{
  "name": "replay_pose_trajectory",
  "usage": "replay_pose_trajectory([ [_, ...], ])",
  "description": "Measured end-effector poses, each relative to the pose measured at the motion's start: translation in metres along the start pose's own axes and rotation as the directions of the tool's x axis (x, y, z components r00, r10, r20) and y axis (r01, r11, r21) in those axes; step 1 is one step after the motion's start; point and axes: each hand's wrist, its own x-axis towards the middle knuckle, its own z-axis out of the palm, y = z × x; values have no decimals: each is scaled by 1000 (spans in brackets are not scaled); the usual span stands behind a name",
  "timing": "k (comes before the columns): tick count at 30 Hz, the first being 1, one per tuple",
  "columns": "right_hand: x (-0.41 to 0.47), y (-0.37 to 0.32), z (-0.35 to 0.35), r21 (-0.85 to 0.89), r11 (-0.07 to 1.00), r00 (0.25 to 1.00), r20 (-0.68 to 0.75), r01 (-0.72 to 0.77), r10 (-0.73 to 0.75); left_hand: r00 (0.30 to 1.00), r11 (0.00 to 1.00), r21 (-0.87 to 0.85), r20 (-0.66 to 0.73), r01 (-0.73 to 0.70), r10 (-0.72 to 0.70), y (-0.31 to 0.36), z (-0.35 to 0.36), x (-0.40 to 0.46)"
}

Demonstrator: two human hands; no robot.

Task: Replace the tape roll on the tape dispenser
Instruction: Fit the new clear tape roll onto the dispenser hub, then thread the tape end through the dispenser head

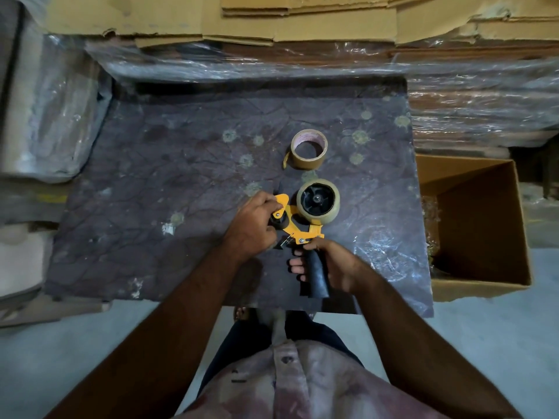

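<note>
An orange tape dispenser (298, 226) lies on its side over the dark table (181, 182). Its black hub carries a pale tape roll (319, 202). My right hand (328, 263) is wrapped around the black handle (316, 275). My left hand (252, 223) grips the front end of the orange frame by the black roller, fingers closed on it. A brown tape roll (309, 149) with a loose tab stands apart on the table, just beyond the dispenser.
An open cardboard box (472, 225) sits on the floor right of the table. Plastic-wrapped stacks (478, 101) and flattened cardboard (302, 19) line the far side. Wrapped bundles (45, 116) stand to the left. My legs are at the table's near edge.
</note>
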Motion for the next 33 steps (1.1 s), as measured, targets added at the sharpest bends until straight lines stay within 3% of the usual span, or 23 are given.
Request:
replay_pose_trajectory([
  [5, 4, 4, -3, 25, 1000, 991, 134, -17, 14, 997, 999, 36, 68, 36, -38, 7, -8, -4],
  [12, 12, 23, 13, 250, 968, 988, 154, -19, -20, 983, 993, 63, 150, 98, -106, 17, -14, -8],
  [17, 2, 19, 19, 212, 977, 994, 106, -30, 7, 976, 991, 73, 180, 113, -124, 18, -21, -8],
  [22, -24, 9, 39, 226, 972, 995, 47, 71, -83, 998, 999, -12, 35, 53, -53, 26, -32, -5],
  [27, -56, -17, 73, 258, 941, 974, 5, 219, -228, 980, 996, 87, -198, 37, -19, 58, -57, 4],
  [33, -84, -38, 109, 180, 925, 942, -43, 334, -331, 969, 956, 206, -177, 207, -172, 88, -112, 20],
])
